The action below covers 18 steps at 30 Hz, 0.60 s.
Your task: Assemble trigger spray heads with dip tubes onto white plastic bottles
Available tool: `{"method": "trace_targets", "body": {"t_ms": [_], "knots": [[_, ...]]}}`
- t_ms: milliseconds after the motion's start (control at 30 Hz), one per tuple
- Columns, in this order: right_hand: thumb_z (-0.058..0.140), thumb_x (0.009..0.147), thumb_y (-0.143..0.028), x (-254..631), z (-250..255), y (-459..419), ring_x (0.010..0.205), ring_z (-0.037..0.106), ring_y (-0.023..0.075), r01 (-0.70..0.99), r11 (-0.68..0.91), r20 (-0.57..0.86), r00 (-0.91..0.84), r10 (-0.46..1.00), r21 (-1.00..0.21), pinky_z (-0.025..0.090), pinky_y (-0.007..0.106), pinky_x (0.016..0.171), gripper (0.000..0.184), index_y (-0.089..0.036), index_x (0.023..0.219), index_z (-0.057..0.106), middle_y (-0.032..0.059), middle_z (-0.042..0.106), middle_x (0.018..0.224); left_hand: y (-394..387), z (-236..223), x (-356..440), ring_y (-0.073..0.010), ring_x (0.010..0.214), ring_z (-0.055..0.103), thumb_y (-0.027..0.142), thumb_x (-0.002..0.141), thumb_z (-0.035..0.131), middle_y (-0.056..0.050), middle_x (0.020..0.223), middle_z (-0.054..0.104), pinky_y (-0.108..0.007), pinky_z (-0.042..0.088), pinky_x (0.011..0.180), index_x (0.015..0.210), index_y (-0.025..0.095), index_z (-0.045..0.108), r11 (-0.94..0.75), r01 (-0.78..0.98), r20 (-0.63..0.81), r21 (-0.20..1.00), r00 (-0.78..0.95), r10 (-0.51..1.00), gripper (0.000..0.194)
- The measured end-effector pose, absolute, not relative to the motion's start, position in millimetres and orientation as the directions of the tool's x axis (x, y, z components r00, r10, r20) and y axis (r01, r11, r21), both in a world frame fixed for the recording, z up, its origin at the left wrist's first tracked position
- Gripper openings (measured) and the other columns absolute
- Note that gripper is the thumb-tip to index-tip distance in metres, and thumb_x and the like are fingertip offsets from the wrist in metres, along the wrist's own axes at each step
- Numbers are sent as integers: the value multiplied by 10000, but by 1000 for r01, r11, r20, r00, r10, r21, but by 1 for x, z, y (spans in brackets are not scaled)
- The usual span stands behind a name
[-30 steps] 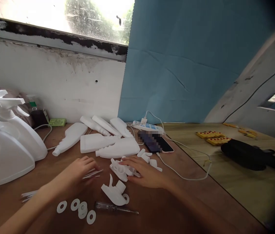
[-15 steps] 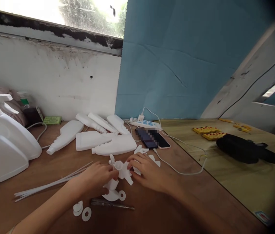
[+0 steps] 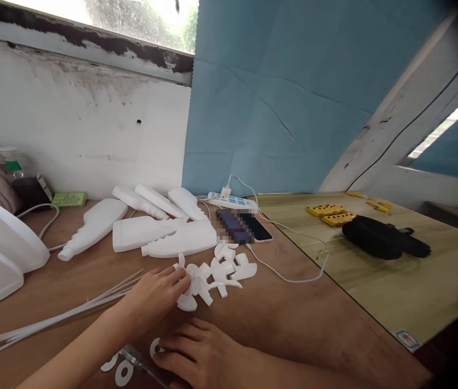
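While white sprayer heads [image 3: 201,286] are gathered in a loose pile on the brown tabletop [image 3: 293,313], the pile's left edge is partly covered by the left hand [image 3: 158,294], its fingers half curled; whether a piece is gripped cannot be told. Nearer the front, a white ring [image 3: 153,346] is met by the fingertips of the right hand [image 3: 201,347], which is loosely spread; whether the ring is pinched cannot be made out. Beside that ring, a screwdriver [image 3: 137,359] and more rings [image 3: 119,376] are seen. Farther left, thin white strips [image 3: 62,317] are bunched. Behind the pile, white bottles [image 3: 184,240] are laid flat, with two phones [image 3: 261,229] placed to their right.
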State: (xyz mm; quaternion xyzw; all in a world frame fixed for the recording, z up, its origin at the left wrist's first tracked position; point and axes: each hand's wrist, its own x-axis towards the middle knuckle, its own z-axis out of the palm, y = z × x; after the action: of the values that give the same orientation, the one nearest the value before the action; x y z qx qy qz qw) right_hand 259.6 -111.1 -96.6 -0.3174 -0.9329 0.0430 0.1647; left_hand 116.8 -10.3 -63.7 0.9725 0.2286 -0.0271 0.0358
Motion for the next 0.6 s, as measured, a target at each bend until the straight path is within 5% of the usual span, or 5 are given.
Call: {"method": "trace_targets", "body": {"t_ms": [100,200,300,433,600], "knots": [[431,810,-162,280,-89,-112,933,542,154,661,710,479,-554,681,-244,437,301,840,257,-180,1054,511,54,616,1012,-10,-62,115,-222,913,530,99,784,431,-69,977,588,-362,384,794,929,180,490,-911,398,-55,105,917,394,176],[404,817,-123,319,-85,-110,1006,513,193,847,415,620,-136,773,-332,410,375,880,239,-198,1025,495,86,561,1045,-7,-58,112,-222,994,486,65,713,491,-57,1027,575,-366,343,871,997,190,488,-901,403,-30,163,915,403,311],[404,848,-221,353,-92,-104,1052,482,224,902,107,560,164,812,-419,396,420,897,199,-196,1028,485,104,506,1091,-1,-57,107,-238,1036,446,79,654,547,-56,1081,538,-373,339,889,1003,202,507,-879,439,-23,186,896,443,372],[369,876,-324,374,-106,-94,1069,471,221,893,-78,344,249,905,-443,405,419,901,357,-205,1209,412,97,480,1140,7,-65,102,-265,1160,354,116,614,611,-77,1276,402,-403,320,945,1251,238,357,-842,497,-17,209,863,505,696],[392,868,-366,381,-113,-87,1051,495,245,921,-41,262,153,953,-388,394,452,904,356,-248,1196,467,68,537,1118,12,-66,93,-280,1271,228,155,621,659,-98,1402,259,-433,254,1009,1364,259,156,-850,506,-18,145,861,509,903]]}}
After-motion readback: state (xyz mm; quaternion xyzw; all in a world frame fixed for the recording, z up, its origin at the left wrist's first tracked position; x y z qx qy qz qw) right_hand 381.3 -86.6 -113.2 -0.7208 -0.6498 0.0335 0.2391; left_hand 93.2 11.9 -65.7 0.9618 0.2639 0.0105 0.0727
